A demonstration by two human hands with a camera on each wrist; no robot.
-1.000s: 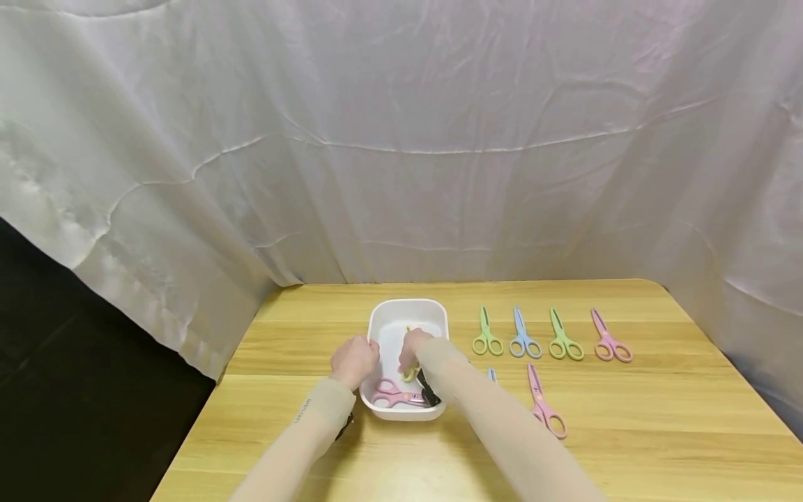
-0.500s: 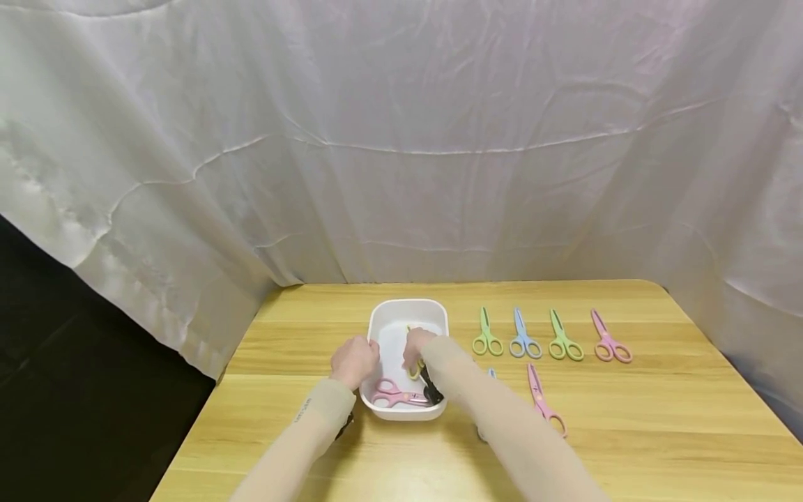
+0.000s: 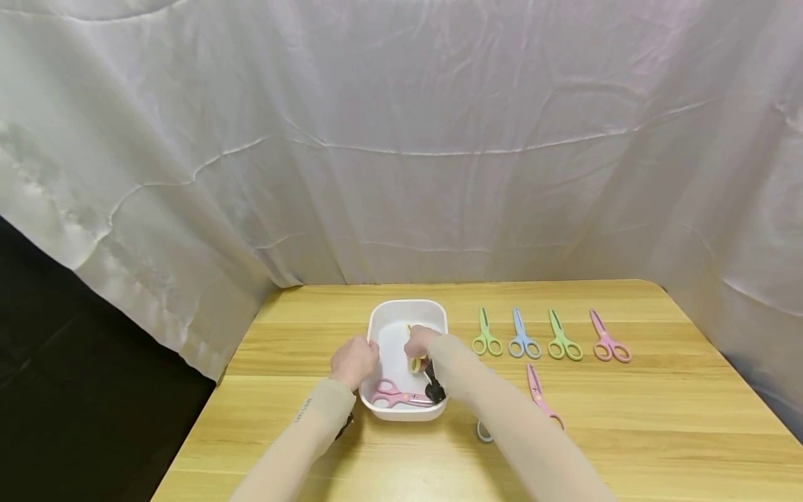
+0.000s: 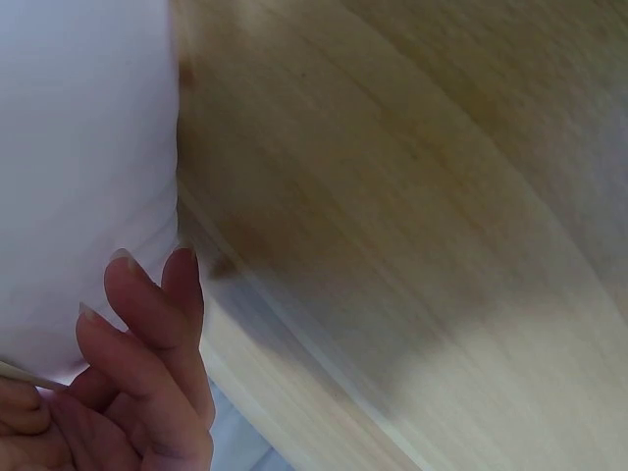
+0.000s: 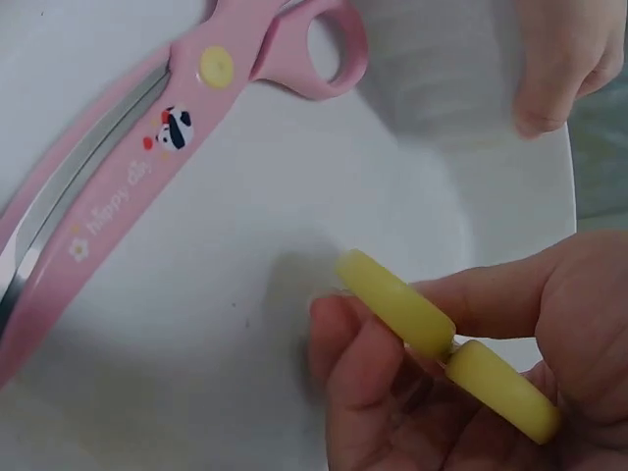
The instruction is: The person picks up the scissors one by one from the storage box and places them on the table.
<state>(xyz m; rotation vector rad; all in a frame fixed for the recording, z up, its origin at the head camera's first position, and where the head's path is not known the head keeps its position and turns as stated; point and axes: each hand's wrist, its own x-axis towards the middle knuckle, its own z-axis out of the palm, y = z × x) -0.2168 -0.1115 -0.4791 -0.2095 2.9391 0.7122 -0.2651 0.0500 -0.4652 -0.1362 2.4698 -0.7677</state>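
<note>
Right hand [image 5: 471, 373] pinches yellow scissors [image 5: 442, 339] by handle loops, mid-frame over white tray [image 3: 406, 310]. Left hand [image 3: 355, 360] curled on tray's left rim. Pink scissors [image 5: 147, 157] lie inside tray, upper left of wrist view.

Risks:
- thin fingertip pinch: yellow pair may slip, drop onto pink pair
- blades may snag tray rim, tipping tray on surface [image 3: 627, 432]

The head view looks forward and down from six o'clock across the light wooden table [image 3: 627, 418], taking in the white rectangular plastic tray [image 3: 406, 307] at mid-distance. The right wrist view sits very close above that tray's floor [image 5: 245, 255]. The left wrist view, also very close and blurred, faces the tray's outer wall [image 4: 78, 147] and the tabletop [image 4: 412, 196]. All three share the tray.
</note>
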